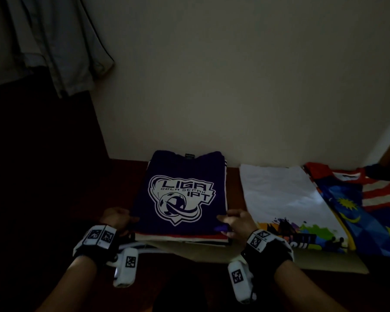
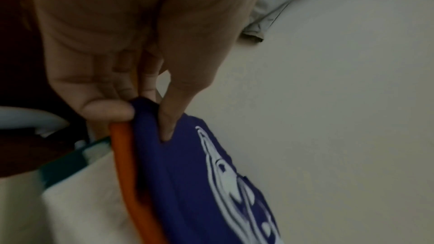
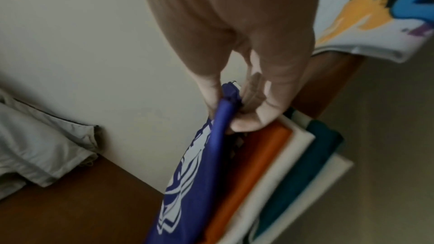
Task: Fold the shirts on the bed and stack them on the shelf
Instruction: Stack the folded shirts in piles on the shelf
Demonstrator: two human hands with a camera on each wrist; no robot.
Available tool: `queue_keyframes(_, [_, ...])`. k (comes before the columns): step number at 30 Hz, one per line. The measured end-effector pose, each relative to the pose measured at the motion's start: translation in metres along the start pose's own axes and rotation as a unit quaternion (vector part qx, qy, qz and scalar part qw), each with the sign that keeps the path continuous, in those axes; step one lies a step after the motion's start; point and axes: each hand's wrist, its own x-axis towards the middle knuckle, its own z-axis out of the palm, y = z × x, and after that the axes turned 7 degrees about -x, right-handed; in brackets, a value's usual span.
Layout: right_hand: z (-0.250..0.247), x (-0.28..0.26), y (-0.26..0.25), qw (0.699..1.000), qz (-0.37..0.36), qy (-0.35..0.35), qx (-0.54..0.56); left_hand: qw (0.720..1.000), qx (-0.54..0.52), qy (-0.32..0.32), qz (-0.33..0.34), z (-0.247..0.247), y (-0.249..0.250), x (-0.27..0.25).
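Both hands' grip on purple shirt (image 1: 180, 190) atop brown shelf (image 1: 126, 176), dim cream wall (image 1: 234, 86) behind

A logo shirt (image 1: 180, 194) tops a stack (image 1: 182, 237) on the shelf (image 1: 126, 176) against the far wall (image 1: 234, 86). Right of it lie a second shirt (image 1: 284, 199), then a third (image 1: 358, 210). Cloth (image 1: 54, 41) hangs far left.
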Motion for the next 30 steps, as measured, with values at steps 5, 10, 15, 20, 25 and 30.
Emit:
queue_keyframes(5, [-0.010, 0.006, -0.008, 0.999, -0.040, -0.019, -0.004, 0.997, -0.067, -0.046, 0.005, -0.013, 0.012, 0.004])
queue_keyframes(10, [-0.010, 0.016, 0.000, 0.999, -0.010, -0.037, -0.032, 0.996, 0.009, -0.082, -0.029, -0.008, 0.004, 0.001])
queue_keyframes(15, [-0.009, 0.021, 0.013, 0.998, -0.037, -0.044, -0.036, 0.999, -0.010, -0.036, -0.020, -0.005, -0.009, 0.006])
queue_keyframes(20, [-0.011, 0.012, 0.006, 0.995, -0.064, -0.081, -0.009, 0.998, -0.052, -0.040, 0.022, -0.013, 0.001, 0.005])
queue_keyframes(25, [-0.016, 0.010, -0.011, 0.982, -0.092, -0.137, 0.090, 0.968, -0.166, -0.184, -0.048, -0.012, 0.016, 0.004])
queue_keyframes(30, [-0.002, 0.026, -0.020, 0.990, -0.054, -0.115, 0.062, 0.969, -0.111, -0.218, -0.047, 0.008, 0.030, -0.008])
